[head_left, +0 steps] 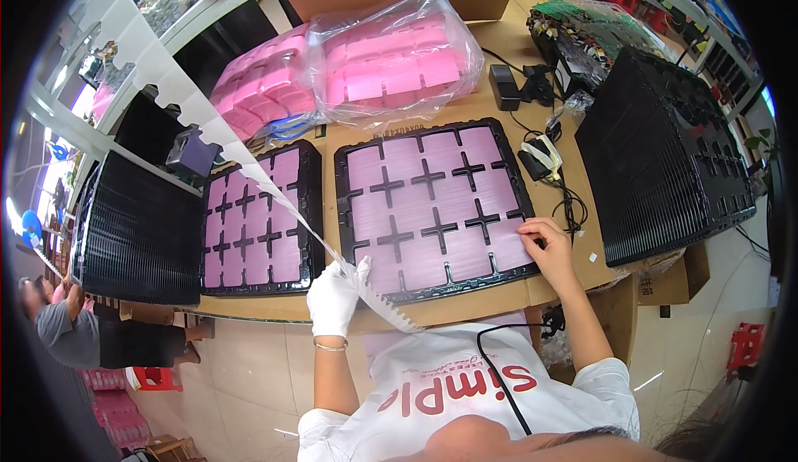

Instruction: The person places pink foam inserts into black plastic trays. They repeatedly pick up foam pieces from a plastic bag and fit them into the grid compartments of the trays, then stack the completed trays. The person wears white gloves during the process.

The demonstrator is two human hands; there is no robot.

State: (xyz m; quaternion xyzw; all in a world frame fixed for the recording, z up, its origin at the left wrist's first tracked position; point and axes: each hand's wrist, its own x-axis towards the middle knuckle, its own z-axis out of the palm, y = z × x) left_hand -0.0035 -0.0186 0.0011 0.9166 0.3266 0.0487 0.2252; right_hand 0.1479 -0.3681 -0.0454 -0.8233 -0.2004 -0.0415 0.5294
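My left hand [337,294], in a white glove, is closed around a long white strip [274,192] with a notched edge. The strip slants up to the far left, and its toothed lower end hangs beside my shirt. In front of me lies a black tray [449,286] with cross-shaped dividers and pink sheet material [413,204] in its compartments. My bare right hand [544,239] is at the tray's right edge, fingertips bunched together; whatever they may hold is too small to make out. A second black tray [310,213], also pink inside, sits to the left.
Black tray stacks stand at left [137,229] and right [657,163]. Behind are pink packs [270,76], one in a clear bag [395,63]. Cables [573,213], a black adapter [504,88] and circuit boards [598,30] lie at back right. Another person [79,321] is at far left.
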